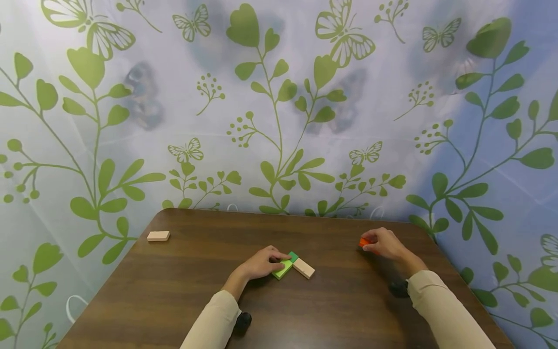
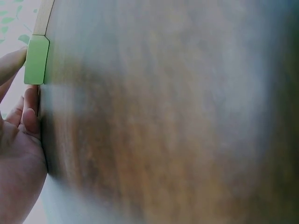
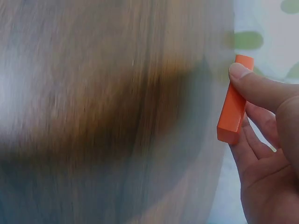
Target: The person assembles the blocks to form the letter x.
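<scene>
My left hand (image 1: pixel 260 263) is at a light green block (image 1: pixel 283 270) lying on the table, index finger and thumb around its far left part. In the left wrist view, fingers touch the side and end of this green block (image 2: pixel 36 60). A darker green block (image 1: pixel 293 257) meets its far end, and a plain wooden block (image 1: pixel 303 268) angles off to the right. My right hand (image 1: pixel 385 244) pinches an orange block (image 1: pixel 364 242) between thumb and fingers, farther right. The right wrist view shows most of the orange block (image 3: pixel 232 112), tilted, the thumb across its upper part.
Another plain wooden block (image 1: pixel 158 236) lies near the far left corner of the brown wooden table (image 1: pixel 209 237). Behind the table's far edge hangs a pale cloth (image 1: pixel 287 121) printed with green leaves and butterflies.
</scene>
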Available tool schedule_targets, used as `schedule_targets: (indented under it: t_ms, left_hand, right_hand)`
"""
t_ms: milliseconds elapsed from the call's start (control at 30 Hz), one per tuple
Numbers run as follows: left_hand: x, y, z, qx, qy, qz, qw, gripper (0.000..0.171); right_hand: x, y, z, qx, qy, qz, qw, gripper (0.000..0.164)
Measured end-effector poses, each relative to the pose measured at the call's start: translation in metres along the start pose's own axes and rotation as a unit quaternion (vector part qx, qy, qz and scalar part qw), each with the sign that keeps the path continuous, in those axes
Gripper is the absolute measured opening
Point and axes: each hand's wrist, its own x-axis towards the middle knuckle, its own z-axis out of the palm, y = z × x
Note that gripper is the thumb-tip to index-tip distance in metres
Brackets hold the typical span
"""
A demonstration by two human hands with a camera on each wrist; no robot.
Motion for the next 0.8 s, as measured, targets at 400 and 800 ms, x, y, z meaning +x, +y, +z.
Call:
schedule_targets:
  t_ms: [400, 800]
  left_hand:
    - [0.000, -0.001, -0.002, -0.007, -0.007, 0.006, 0.9999, 0.035]
    - [0.001, -0.002, -0.001, 0.001, -0.008, 0.005, 1.0000, 0.034]
  right_hand:
    - [0.018, -0.027, 0.029, 0.019, -0.016, -0.046, 0.999, 0.030]
    - [0.032, -0.053, 0.045, 0.005, -0.026, -0.096, 0.995, 0.028]
